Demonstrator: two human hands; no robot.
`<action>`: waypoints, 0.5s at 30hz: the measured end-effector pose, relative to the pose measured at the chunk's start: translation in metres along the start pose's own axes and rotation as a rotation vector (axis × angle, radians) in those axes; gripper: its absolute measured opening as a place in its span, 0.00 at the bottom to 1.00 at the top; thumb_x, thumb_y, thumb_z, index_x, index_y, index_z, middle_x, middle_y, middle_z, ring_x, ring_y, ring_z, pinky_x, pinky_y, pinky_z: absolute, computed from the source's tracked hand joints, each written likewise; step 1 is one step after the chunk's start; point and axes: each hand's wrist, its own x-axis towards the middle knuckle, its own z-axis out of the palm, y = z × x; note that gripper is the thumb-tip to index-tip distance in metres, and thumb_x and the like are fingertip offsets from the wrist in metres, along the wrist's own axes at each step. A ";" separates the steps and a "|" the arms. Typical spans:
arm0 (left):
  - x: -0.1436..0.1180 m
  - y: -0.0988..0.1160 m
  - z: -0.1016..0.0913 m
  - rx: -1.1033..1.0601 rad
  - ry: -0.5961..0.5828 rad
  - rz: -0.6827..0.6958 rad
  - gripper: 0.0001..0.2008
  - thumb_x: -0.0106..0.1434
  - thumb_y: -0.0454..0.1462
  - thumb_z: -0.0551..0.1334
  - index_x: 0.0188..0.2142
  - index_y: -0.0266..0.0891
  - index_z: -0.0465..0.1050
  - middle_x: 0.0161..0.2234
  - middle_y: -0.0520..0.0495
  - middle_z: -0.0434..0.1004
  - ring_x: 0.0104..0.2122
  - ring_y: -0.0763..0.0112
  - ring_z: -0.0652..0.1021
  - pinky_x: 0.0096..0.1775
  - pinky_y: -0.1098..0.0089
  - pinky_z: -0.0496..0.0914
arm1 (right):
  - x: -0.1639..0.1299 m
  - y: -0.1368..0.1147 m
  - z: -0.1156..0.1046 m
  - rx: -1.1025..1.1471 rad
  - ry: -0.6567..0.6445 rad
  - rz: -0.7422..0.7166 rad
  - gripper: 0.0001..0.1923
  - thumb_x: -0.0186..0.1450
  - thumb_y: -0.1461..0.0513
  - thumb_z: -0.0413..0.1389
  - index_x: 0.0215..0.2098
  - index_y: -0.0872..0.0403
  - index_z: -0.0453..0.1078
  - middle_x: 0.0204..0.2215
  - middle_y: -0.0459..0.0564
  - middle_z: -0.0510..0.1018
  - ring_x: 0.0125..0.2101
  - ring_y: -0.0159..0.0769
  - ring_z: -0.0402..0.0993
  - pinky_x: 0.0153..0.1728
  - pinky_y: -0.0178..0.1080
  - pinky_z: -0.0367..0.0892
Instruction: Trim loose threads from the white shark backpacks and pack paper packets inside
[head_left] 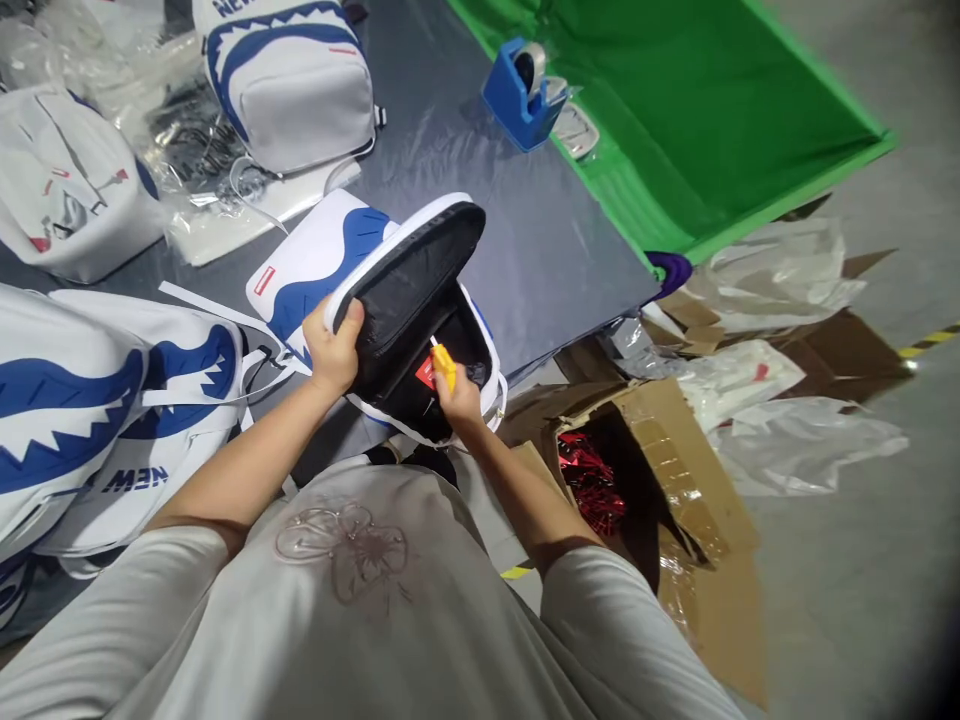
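Observation:
A white and blue backpack [316,240] lies unzipped at the table's near edge, its black lining showing. With the thumb over the rim, my left hand [334,345] is closed on the raised flap of the backpack. My right hand [459,395] grips a yellow-handled tool [444,366] with a thin light tip, perhaps a small cutter or thread snips; its exact kind is unclear. The tool is over the opening, close to a red label [426,372] on the black lining. Whether its tip touches anything cannot be made out.
More white and blue backpacks [300,95] lie at the left and back of the grey table [457,165]. Beside a green fabric bin [720,110] stands a blue tape dispenser [521,95]. At my right is an open cardboard box [697,470] with shiny red material inside.

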 end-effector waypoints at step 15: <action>0.024 0.009 -0.022 0.313 0.004 0.180 0.27 0.58 0.61 0.62 0.39 0.39 0.70 0.34 0.49 0.71 0.37 0.67 0.77 0.42 0.66 0.71 | 0.100 -0.055 -0.151 -0.216 -0.644 -0.090 0.15 0.71 0.55 0.56 0.49 0.57 0.72 0.19 0.41 0.66 0.15 0.28 0.61 0.21 0.33 0.61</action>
